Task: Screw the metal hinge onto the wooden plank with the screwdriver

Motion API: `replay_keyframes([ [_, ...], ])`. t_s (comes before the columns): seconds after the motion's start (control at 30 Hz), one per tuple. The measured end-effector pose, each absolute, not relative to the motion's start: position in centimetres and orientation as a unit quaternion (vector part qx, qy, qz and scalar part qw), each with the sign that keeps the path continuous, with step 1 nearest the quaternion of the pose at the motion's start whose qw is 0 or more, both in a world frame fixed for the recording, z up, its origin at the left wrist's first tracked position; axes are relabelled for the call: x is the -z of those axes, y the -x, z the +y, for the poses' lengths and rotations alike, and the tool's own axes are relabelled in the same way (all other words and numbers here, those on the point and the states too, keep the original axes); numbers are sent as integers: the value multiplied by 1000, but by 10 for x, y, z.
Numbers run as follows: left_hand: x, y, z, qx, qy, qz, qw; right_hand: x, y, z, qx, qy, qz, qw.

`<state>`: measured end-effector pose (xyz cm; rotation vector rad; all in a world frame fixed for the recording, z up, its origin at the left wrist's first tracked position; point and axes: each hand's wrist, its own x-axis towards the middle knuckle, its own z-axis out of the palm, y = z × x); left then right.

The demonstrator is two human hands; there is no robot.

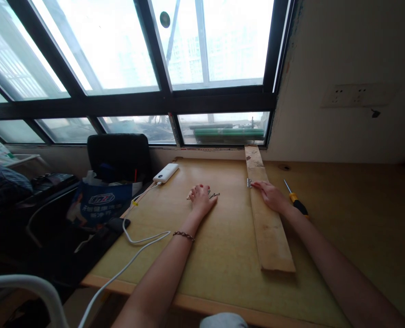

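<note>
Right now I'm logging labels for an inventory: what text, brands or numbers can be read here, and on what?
Blue bag: white logo and a line of characters, too blurred to read.
Power bank, screwdriver, wooden plank: no legible text.

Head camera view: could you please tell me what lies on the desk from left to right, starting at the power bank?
Power bank → left hand, at the screws → small metal hinge on the plank's edge → wooden plank → right hand → yellow-handled screwdriver.
</note>
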<state>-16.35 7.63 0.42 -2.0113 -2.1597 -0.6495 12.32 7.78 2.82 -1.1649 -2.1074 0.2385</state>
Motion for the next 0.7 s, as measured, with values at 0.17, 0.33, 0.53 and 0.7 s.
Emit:
replay_keyframes([
  [0.17, -5, 164, 74, 203, 736, -642, 63, -26, -123, 80, -99, 447, -814, 356],
  [0.33, -4, 166, 78, 207, 729, -649, 68, -26, -124, 79, -95, 449, -816, 351],
  [0.53, -5, 167, 82, 214, 742, -630, 75, -28, -123, 78, -100, 451, -813, 354],
  [0.7, -5, 166, 82, 210, 745, -628, 80, -27, -123, 79, -97, 452, -813, 355],
])
